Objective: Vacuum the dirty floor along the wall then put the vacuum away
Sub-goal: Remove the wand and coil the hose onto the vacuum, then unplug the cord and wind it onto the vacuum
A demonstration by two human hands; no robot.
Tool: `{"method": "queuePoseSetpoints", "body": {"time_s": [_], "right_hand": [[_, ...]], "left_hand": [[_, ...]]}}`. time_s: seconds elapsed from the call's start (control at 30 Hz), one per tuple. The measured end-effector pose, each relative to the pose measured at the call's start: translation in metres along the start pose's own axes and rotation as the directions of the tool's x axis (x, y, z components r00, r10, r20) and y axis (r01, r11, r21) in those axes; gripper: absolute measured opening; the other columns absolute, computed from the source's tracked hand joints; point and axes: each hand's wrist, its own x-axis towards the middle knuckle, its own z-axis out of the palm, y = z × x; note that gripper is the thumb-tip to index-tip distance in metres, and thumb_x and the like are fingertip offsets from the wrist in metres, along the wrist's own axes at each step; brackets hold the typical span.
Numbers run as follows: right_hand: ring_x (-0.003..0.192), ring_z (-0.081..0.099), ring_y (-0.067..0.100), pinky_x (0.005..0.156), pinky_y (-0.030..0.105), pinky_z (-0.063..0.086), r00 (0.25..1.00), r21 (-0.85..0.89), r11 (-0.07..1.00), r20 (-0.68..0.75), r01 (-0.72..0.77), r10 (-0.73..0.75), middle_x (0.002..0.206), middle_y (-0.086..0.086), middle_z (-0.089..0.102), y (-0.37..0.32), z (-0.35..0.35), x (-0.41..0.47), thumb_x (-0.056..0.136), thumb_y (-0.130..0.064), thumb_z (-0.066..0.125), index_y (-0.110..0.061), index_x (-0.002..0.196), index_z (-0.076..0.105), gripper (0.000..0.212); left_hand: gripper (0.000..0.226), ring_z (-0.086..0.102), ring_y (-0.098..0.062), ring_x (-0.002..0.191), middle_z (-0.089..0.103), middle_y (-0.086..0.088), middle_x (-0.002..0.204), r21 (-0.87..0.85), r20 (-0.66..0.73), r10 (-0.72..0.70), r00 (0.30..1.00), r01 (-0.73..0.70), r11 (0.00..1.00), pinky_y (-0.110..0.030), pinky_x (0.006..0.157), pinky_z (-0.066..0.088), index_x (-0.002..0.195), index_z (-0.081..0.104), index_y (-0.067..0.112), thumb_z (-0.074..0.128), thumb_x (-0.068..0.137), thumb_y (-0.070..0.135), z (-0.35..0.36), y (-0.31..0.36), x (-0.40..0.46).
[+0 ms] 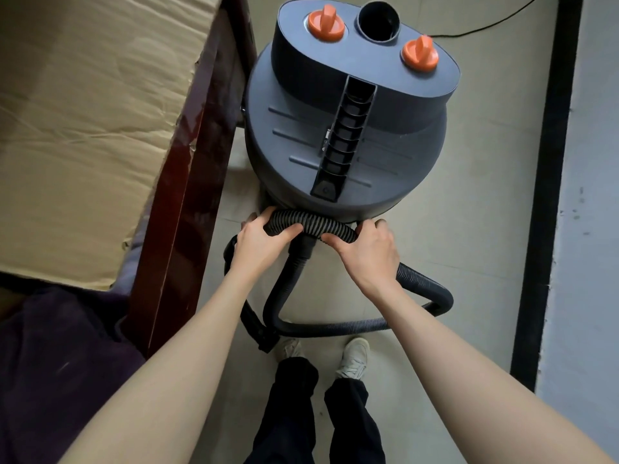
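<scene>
Hands share one black ribbed vacuum hose (313, 224): left hand (259, 242) and right hand (366, 252), each grip curled round it, just before the grey drum vacuum (345, 135) on the beige floor (469, 195) beside the cardboard-covered wooden furniture (187, 182).

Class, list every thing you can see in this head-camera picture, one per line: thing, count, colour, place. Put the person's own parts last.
vacuum body: 1, dark grey, upright on the floor, centre.
orange knobs: 2, orange, on the vacuum's top.
round port: 1, black, between the knobs.
hose: 1, black ribbed, across the vacuum's near edge, looping on the floor below.
power cord: 1, black, on the floor, upper right.
cardboard sheet: 1, tan, left.
wooden furniture edge: 1, dark red-brown, beside the vacuum.
dark cloth: 1, purple-black, lower left.
floor: beige.
black strip: 1, along the right wall.
shoes: 2, white, bottom centre.
trousers: black.
left hand: grips the hose.
right hand: grips the hose.
</scene>
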Motion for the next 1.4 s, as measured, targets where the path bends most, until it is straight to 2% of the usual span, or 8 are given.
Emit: {"method": "queuePoseSetpoints", "body": {"time_s": [0.33, 0.5, 0.63, 0.8, 0.9, 1.03, 1.2, 1.4], "right_hand": [[0.115, 0.049, 0.033, 0.09, 0.042, 0.043, 1.0, 0.132, 0.991, -0.01, -0.007, 0.009, 0.118, 0.014, 0.055, 0.012, 0.014, 0.004, 0.077, -0.063, 0.068, -0.002, 0.116, 0.058, 0.074], [0.117, 0.047, 0.033, 0.093, 0.042, 0.041, 0.999, 0.16, 0.986, -0.026, 0.035, -0.031, 0.119, 0.015, 0.049, 0.02, 0.016, 0.001, 0.081, -0.055, 0.069, 0.0, 0.119, 0.053, 0.069], [0.118, 0.045, 0.032, 0.098, 0.035, 0.035, 0.993, 0.167, 0.98, 0.01, 0.11, -0.114, 0.119, 0.016, 0.048, 0.032, 0.01, -0.004, 0.088, -0.039, 0.068, -0.002, 0.118, 0.053, 0.05], [0.124, 0.043, 0.028, 0.103, 0.033, 0.031, 0.973, 0.119, 0.973, 0.099, 0.196, -0.208, 0.128, 0.014, 0.049, 0.037, -0.014, -0.019, 0.094, -0.04, 0.06, -0.007, 0.132, 0.049, 0.052], [0.127, 0.043, 0.028, 0.104, 0.034, 0.031, 0.963, 0.092, 0.967, 0.114, 0.236, -0.246, 0.132, 0.012, 0.049, 0.037, -0.041, -0.04, 0.095, -0.042, 0.057, -0.012, 0.137, 0.046, 0.053], [0.13, 0.042, 0.03, 0.11, 0.038, 0.029, 0.941, 0.049, 0.941, 0.04, 0.335, -0.337, 0.137, 0.012, 0.05, 0.039, -0.096, -0.072, 0.095, -0.04, 0.058, -0.012, 0.143, 0.042, 0.058], [0.136, 0.039, 0.027, 0.117, 0.051, 0.019, 0.902, -0.06, 0.908, -0.109, 0.415, -0.419, 0.145, 0.008, 0.046, 0.056, -0.182, -0.125, 0.092, -0.043, 0.061, -0.017, 0.147, 0.04, 0.065], [0.143, 0.031, 0.024, 0.118, 0.05, 0.012, 0.828, -0.162, 0.874, -0.28, 0.459, -0.486, 0.153, 0.008, 0.038, 0.104, -0.288, -0.2, 0.093, -0.047, 0.058, -0.02, 0.151, 0.032, 0.069]], "left_hand": [[0.067, 0.043, -0.026, 0.129, 0.052, 0.0, 0.134, 0.001, 0.063, 0.006, 0.998, -0.007, 1.0, -0.042, 0.107, 0.036, 0.135, 0.046, 0.033, 0.064, 0.077, 0.061, 0.0, -0.001, 0.007], [0.094, 0.025, -0.03, 0.141, 0.033, -0.004, 0.151, 0.048, 0.07, 0.02, 0.997, -0.023, 0.999, -0.052, 0.113, 0.027, 0.142, 0.035, 0.037, 0.056, 0.061, 0.079, -0.002, 0.0, 0.007], [0.078, 0.005, -0.03, 0.147, 0.011, -0.009, 0.159, 0.112, 0.033, 0.046, 0.998, -0.049, 0.992, -0.051, 0.117, 0.015, 0.149, 0.023, 0.033, 0.057, 0.084, 0.059, -0.001, 0.002, -0.001], [0.067, 0.009, -0.023, 0.147, 0.013, -0.008, 0.158, 0.183, 0.058, 0.083, 0.995, -0.093, 0.979, -0.041, 0.117, 0.015, 0.151, 0.02, 0.026, 0.047, 0.094, 0.049, -0.013, 0.018, -0.027], [0.063, 0.004, -0.022, 0.147, 0.011, -0.007, 0.159, 0.27, 0.112, 0.131, 0.985, -0.157, 0.95, -0.044, 0.119, 0.012, 0.151, 0.019, 0.026, 0.043, 0.097, 0.047, -0.022, 0.039, -0.054], [0.062, 0.001, -0.023, 0.148, 0.009, -0.005, 0.16, 0.426, 0.181, 0.276, 0.944, -0.328, 0.843, -0.045, 0.119, 0.006, 0.152, 0.017, 0.028, 0.041, 0.098, 0.046, -0.033, 0.08, -0.102], [0.061, 0.008, -0.017, 0.147, 0.014, -0.002, 0.159, 0.349, 0.122, 0.425, 0.897, -0.44, 0.828, -0.047, 0.119, 0.013, 0.152, 0.017, 0.029, 0.041, 0.098, 0.044, -0.046, 0.144, -0.177], [0.06, 0.004, -0.021, 0.148, 0.013, -0.001, 0.16, 0.46, 0.118, 0.652, 0.749, -0.623, 0.633, -0.046, 0.119, 0.008, 0.152, 0.019, 0.028, 0.045, 0.098, 0.039, -0.041, 0.218, -0.282]]}}
